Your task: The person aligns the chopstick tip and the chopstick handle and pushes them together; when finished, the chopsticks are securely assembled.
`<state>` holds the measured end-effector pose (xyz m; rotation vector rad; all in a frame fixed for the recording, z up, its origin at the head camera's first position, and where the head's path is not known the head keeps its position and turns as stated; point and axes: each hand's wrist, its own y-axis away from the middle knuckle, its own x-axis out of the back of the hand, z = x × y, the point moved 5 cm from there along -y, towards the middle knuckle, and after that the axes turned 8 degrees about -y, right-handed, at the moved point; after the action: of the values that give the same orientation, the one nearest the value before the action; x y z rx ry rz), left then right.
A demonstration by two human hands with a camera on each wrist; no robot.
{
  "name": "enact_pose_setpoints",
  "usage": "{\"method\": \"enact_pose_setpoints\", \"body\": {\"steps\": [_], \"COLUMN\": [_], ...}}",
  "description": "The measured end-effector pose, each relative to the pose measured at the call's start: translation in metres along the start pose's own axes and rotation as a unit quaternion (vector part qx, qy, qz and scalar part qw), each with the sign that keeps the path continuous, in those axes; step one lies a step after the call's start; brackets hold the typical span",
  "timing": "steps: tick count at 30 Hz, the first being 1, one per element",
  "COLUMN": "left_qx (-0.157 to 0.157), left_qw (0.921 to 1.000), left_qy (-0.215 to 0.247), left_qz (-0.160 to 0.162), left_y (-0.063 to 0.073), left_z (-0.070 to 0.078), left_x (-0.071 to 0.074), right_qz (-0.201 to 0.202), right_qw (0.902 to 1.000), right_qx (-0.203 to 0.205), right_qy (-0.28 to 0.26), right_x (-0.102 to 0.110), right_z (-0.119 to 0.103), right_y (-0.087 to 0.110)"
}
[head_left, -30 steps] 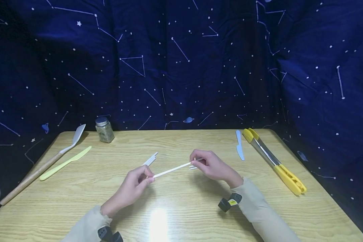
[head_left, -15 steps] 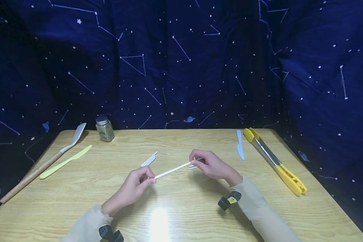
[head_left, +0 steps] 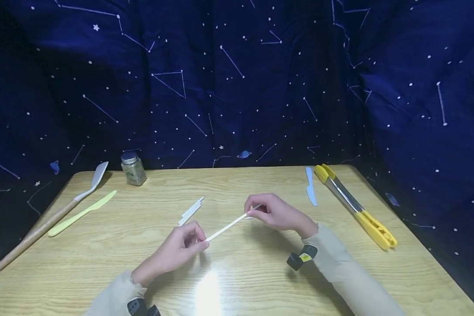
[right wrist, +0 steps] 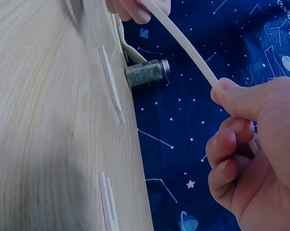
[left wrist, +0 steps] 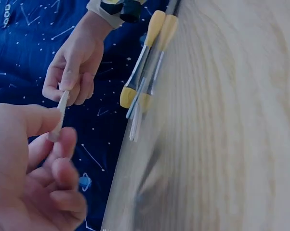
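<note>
- The thumb and index finger of the left hand (head_left: pixel 179 246) pinch one end of a white stick (head_left: pixel 226 228); the other fingers of that hand curl loosely below.
- The right hand (head_left: pixel 274 213) pinches the same stick between thumb and index finger, its remaining fingers bent in toward the palm; a short length of the stick runs on past the grip.
- The stick is held above the table, stretched between the two hands and slanting away from the person toward the right.
- A left group of white sticks (head_left: pixel 191 211) lies on the table just beyond the left hand, side by side and touching; the count is hard to make out.
- A right group of white sticks (right wrist: pixel 109 207) lies beneath the right hand, mostly hidden by it in the head view.
- Both wrists carry black devices (head_left: pixel 302 256) over pale sleeves (head_left: pixel 339 272).
- Farther left on the wooden table (head_left: pixel 260 276) lie a yellow knife (head_left: pixel 84 212) and, beside it, a spatula (head_left: pixel 53 220) with a wooden handle.
- A lidded jar (head_left: pixel 134 171) stands near the far edge.
- To the right, a blue knife (head_left: pixel 310 192) lies beside yellow-tipped tongs (head_left: pixel 347 197).
- A dark blue star-patterned cloth (head_left: pixel 229 96) hangs behind.
</note>
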<state>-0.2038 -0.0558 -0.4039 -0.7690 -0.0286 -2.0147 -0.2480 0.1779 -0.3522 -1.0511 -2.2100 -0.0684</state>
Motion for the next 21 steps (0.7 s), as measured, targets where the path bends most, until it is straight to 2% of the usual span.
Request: {"method": "enact_pose_setpoints", "body": {"steps": [4, 7, 11, 17, 21], "left_qx": [-0.013, -0.016, -0.009, -0.008, -0.006], "left_qw": [0.9971, 0.9939, 0.9901, 0.9806, 0.976], "left_qy": [0.043, 0.059, 0.071, 0.109, 0.134], "left_qz": [-0.062, -0.091, -0.12, -0.163, -0.171], "left_y": [0.0, -0.002, -0.005, -0.008, -0.008], "left_z": [0.004, 0.008, 0.013, 0.018, 0.019], "left_x": [-0.008, -0.014, -0.02, -0.029, -0.035], "right_qz": [-0.024, -0.044, -0.067, -0.09, -0.092], "right_qw": [0.9994, 0.9977, 0.9945, 0.9918, 0.9911], "right_qx": [0.017, 0.041, 0.067, 0.085, 0.092], "right_qy": [-0.02, -0.033, -0.044, -0.032, -0.027], "right_x": [-0.007, -0.014, -0.021, -0.029, -0.033], "right_z": [-0.004, -0.007, -0.013, -0.017, -0.017], "right_y": [0.001, 0.001, 0.0, 0.0, 0.001]}}
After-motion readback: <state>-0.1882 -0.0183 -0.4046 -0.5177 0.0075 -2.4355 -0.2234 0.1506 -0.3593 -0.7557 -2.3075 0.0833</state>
